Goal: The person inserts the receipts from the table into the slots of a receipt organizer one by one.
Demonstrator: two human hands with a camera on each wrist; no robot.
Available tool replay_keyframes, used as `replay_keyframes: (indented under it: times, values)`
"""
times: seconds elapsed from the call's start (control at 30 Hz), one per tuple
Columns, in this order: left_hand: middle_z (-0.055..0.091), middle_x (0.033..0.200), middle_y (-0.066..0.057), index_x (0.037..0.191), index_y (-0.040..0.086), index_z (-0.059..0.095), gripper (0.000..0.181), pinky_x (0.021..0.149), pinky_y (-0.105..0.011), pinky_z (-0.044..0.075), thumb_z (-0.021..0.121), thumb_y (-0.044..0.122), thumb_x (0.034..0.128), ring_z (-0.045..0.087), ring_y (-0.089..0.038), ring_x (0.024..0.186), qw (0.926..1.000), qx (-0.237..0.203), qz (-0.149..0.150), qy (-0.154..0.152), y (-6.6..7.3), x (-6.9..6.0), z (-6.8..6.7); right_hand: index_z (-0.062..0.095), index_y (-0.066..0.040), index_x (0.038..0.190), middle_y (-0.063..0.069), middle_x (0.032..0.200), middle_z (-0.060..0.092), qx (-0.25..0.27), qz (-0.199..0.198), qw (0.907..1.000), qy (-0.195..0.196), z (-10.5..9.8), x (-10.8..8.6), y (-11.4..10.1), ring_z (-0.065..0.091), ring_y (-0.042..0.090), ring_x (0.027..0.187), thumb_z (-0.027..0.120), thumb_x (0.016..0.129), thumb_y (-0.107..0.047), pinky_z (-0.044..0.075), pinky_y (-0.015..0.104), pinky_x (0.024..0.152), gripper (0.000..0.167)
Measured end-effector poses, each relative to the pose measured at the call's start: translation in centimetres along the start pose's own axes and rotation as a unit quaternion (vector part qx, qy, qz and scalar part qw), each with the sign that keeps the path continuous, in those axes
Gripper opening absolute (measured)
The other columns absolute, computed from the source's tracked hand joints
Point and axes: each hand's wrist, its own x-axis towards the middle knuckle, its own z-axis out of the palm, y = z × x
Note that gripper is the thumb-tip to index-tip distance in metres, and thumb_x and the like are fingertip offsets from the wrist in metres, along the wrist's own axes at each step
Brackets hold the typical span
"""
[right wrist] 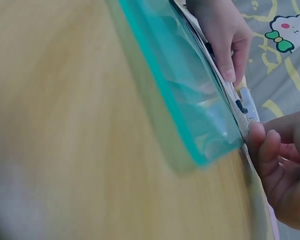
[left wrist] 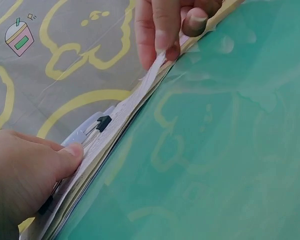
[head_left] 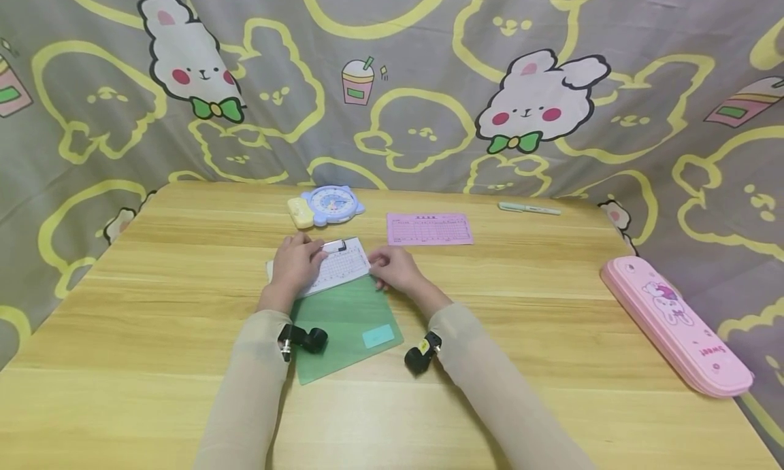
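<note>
A green clip folder (head_left: pixel 346 324) lies tilted on the table, with printed white sheets (head_left: pixel 343 266) across its far part. At the sheets' far edge sits a metal clip (head_left: pixel 334 246) with black ends. My left hand (head_left: pixel 295 262) grips this clip, thumb on top; the other fingers are partly hidden in the left wrist view. At the sheets' right corner, my right hand (head_left: pixel 394 267) pinches the top paper (left wrist: pixel 152 75) between thumb and finger, and its edge is slightly lifted. In the right wrist view both hands meet the stack's far edge.
Behind the folder are a blue-and-yellow toy clock (head_left: pixel 333 205) and a pink printed slip (head_left: pixel 429 229). A pale green pen (head_left: pixel 529 208) lies at the back right, a pink pencil case (head_left: pixel 676 327) at the right edge. A patterned curtain (head_left: pixel 422 69) hangs behind the table.
</note>
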Motion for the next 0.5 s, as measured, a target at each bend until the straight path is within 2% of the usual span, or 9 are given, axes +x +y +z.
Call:
replay_keyframes:
  times: [0.17,0.3,0.5]
  values:
    - [0.045,0.099,-0.01,0.119,0.008,0.053,0.036,0.075,-0.039,0.031,0.05,0.027,0.0872,0.037,-0.025,0.087,1.0,-0.001,0.003,0.005,-0.1,0.0,0.1,0.054,0.003,0.107,0.01,0.076,0.056,0.004,-0.009,1.0,0.002,-1.4,-0.4,0.2,0.054,0.018,0.053,0.059,0.077,0.0,0.046,0.027,0.048,0.031]
    - [0.046,0.098,-0.01,0.118,0.008,0.054,0.036,0.074,-0.038,0.031,0.05,0.026,0.087,0.038,-0.025,0.086,1.0,0.0,0.005,0.007,-0.1,0.0,0.1,0.055,0.002,0.108,0.011,0.08,0.056,-0.018,-0.019,0.9996,0.009,-3.6,-0.7,0.4,0.055,0.021,0.059,0.059,0.078,-0.003,0.047,0.029,0.051,0.031]
    - [0.045,0.097,-0.009,0.118,0.008,0.054,0.036,0.072,-0.038,0.031,0.05,0.026,0.0873,0.037,-0.025,0.085,1.0,-0.005,0.004,0.007,-0.1,0.0,0.1,0.056,0.003,0.108,0.013,0.091,0.056,-0.109,-0.056,0.9915,0.044,-8.0,-0.2,1.1,0.052,0.023,0.082,0.059,0.08,-0.008,0.042,0.032,0.073,0.03]
